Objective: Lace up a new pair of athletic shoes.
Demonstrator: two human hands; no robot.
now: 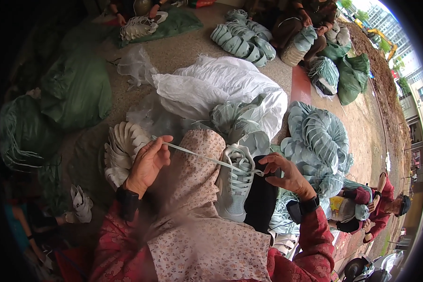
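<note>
A pale grey-green sneaker (232,207) rests in front of me between my knees, toe toward me, with laces crossed through its eyelets. From its upper eyelets a flat pale shoelace (197,154) runs taut to the left. My left hand (149,163) pinches the far end of that lace between thumb and fingers, raised above my patterned apron (197,164). To the right of the shoe, my right hand (286,175) has its thumb and fingers apart. A short end of lace shows beside its fingertips, apparently not gripped.
Grey-green shoe uppers (317,141) are heaped at right, white ones (122,150) at left. A white sack (221,82) lies ahead, with green sacks (77,89) on the left. Other people work nearby, one (385,202) at right, another (305,28) at the far side.
</note>
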